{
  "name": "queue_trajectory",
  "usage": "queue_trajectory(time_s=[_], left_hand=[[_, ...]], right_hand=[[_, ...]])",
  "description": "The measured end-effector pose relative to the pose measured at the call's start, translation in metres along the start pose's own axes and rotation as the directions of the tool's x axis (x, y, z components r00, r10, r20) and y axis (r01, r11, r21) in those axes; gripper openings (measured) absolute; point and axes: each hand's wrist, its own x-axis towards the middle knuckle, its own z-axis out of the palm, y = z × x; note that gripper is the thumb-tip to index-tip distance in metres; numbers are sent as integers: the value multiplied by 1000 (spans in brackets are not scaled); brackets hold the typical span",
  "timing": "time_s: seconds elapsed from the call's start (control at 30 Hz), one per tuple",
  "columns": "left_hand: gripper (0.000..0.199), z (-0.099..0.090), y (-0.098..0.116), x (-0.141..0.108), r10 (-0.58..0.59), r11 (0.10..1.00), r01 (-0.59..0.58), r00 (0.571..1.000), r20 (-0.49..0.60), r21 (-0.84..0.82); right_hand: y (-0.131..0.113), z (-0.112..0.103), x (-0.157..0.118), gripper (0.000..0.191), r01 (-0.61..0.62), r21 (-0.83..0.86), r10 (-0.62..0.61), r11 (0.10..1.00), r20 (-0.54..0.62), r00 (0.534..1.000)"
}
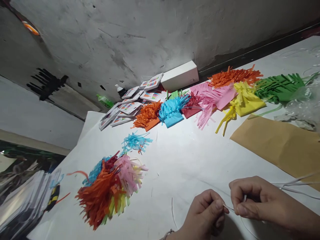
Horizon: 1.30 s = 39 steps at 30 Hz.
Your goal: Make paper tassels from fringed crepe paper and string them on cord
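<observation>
At the lower right, my left hand pinches a thin white string between thumb and fingertips. Just beside it, my right hand grips the same string, with a short taut stretch running between the two hands. A loose length of the string hangs below my right hand. Left of my hands lies a bunch of paper tassels in orange, red, pink, yellow and blue. A small heap of blue paper strips sits just beyond the bunch. Another loose piece of string lies left of my left hand.
Fringed tissue paper in orange, blue, pink, yellow and green lines the back of the white table. Flat printed packs and a white box stand by the wall. Brown paper lies at right.
</observation>
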Motion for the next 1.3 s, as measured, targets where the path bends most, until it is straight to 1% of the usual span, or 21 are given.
queue_trajectory(time_s=[0.2, 0.27, 0.33, 0.43, 0.5, 0.57, 0.63, 0.7, 0.73, 0.77, 0.8, 0.83, 0.87, 0.93, 0.97, 1.0, 1.07, 1.1, 1.23, 1.3], left_hand=[[41, 0, 3, 0, 139, 986, -145, 987, 76, 85], [41, -2, 3, 0, 156, 977, -167, 984, 84, 134], [42, -4, 2, 0, 150, 974, -162, 985, 83, 161], [43, -9, -4, 3, 138, 982, -150, 985, 100, 119], [43, -11, -7, 4, 121, 990, -129, 985, 125, 58], [41, -12, -8, 5, 88, 996, -89, 987, 137, 0], [42, -12, -7, 6, 61, 997, -56, 989, 133, -44], [44, -12, -5, 7, 48, 996, -37, 989, 138, -76], [44, -11, -5, 7, 45, 996, -33, 988, 148, -86], [44, -11, -5, 8, 46, 995, -32, 986, 160, -93], [44, -11, -5, 8, 49, 995, -33, 984, 170, -97], [44, -11, -6, 9, 52, 995, -36, 983, 174, -95], [44, -12, -6, 9, 54, 995, -39, 985, 166, -91], [45, -12, -8, 8, 48, 997, -40, 991, 122, -70], [46, -12, -8, 8, 44, 998, -38, 994, 101, -56], [46, -12, -8, 7, 36, 999, -32, 995, 90, -44], [44, -11, -7, 5, 12, 999, -8, 994, 111, -38], [44, -10, -5, 4, -3, 999, 9, 991, 134, -39], [44, -4, 2, 1, -62, 996, 72, 979, 194, -45], [45, -1, 6, 0, -91, 994, 104, 972, 215, -46]], right_hand=[[-4, 2, -2, 50, 1, 31, -2, 1000, 16, 1000], [-7, 4, -3, 51, -1, 55, 1, 998, 10, 1000], [-7, 7, -4, 50, -19, 52, 20, 998, -14, 1000], [-4, 9, -2, 47, -2, -67, -4, 998, -91, 996], [-1, 7, -1, 44, 22, -234, -60, 972, -157, 986], [1, 3, 1, 38, 22, -438, -132, 899, -222, 966], [2, 0, 1, 29, 45, -613, -255, 789, -259, 932], [1, 0, 0, 24, 140, -731, -433, 668, -228, 872], [0, 1, -1, 25, 201, -769, -517, 608, -191, 835], [0, 3, -2, 29, 250, -792, -579, 557, -155, 800], [-1, 4, -3, 32, 283, -800, -611, 530, -128, 781], [-1, 6, -4, 34, 296, -794, -609, 530, -114, 785], [-1, 7, -4, 32, 298, -776, -574, 555, -98, 813], [-3, 9, -5, 24, 273, -718, -446, 641, -58, 893], [-4, 9, -5, 25, 248, -687, -379, 683, -43, 924], [-5, 9, -5, 29, 224, -660, -327, 717, -34, 944], [-7, 8, -6, 34, 182, -619, -272, 764, -53, 961], [-8, 8, -7, 34, 163, -609, -260, 776, -73, 963], [-8, 7, -11, 24, 145, -600, -260, 787, -109, 960], [-8, 7, -11, 23, 155, -577, -263, 802, -108, 959]])
